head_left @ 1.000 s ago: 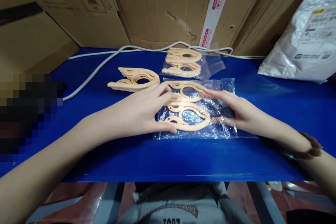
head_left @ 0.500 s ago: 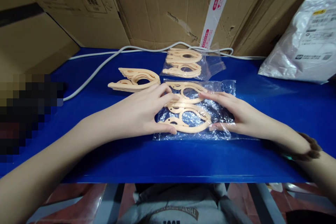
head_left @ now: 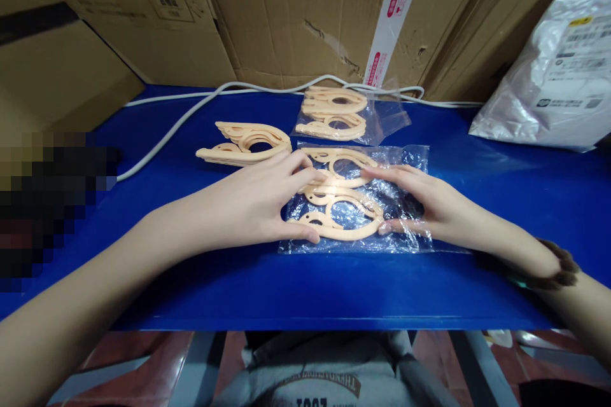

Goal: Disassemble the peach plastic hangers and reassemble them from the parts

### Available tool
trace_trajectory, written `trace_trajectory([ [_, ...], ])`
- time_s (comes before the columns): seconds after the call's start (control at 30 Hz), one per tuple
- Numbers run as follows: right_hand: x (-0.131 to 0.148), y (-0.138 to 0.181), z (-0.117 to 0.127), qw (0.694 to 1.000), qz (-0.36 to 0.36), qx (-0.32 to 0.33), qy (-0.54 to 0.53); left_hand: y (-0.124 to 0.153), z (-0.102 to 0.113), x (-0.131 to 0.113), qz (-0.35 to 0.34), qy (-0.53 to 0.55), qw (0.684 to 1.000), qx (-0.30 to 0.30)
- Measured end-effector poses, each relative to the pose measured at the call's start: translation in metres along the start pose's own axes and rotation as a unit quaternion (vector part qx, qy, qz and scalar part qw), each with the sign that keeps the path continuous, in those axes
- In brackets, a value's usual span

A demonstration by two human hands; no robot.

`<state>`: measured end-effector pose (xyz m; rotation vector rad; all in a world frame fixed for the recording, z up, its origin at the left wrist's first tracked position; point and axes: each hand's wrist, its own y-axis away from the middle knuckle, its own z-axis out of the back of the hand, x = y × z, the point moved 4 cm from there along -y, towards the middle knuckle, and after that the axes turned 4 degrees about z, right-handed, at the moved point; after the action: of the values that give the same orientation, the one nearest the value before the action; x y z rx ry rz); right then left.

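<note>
Head view: a clear plastic bag [head_left: 401, 200] holding peach plastic pieces [head_left: 340, 206] is laid flat on the blue table [head_left: 305, 292]. Its left edge is pressed by the left hand [head_left: 252, 203], fingers spread apart and gripping nothing. Its right part is touched by the right hand [head_left: 429, 206], fingers extended and slightly apart. Behind the bag a second filled bag [head_left: 344, 116] is seen; left of it, loose pieces [head_left: 243, 143].
</note>
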<state>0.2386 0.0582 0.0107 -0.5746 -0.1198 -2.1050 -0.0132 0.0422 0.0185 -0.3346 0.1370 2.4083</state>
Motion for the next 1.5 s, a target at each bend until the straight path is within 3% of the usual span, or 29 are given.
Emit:
trace_trajectory([
  [0.93, 0.002, 0.0, 0.001, 1.0, 0.0, -0.002, -0.028, 0.003, 0.002, 0.007, -0.002, 0.029, 0.999, 0.021],
  [1.13, 0.0, 0.005, 0.005, 1.0, -0.007, 0.014, -0.004, 0.002, 0.027, 0.013, 0.016, 0.056, 0.998, -0.032],
  [1.27, -0.003, 0.014, 0.016, 1.0, -0.018, 0.016, 0.02, 0.008, 0.049, 0.042, 0.077, 0.04, 0.993, -0.083],
  [1.4, -0.008, 0.024, 0.026, 0.998, -0.04, 0.031, 0.03, 0.02, 0.049, 0.103, 0.153, -0.001, 0.985, -0.079],
  [1.5, -0.013, 0.028, 0.029, 0.997, -0.051, 0.039, 0.04, 0.027, 0.042, 0.143, 0.186, -0.013, 0.982, -0.042],
])
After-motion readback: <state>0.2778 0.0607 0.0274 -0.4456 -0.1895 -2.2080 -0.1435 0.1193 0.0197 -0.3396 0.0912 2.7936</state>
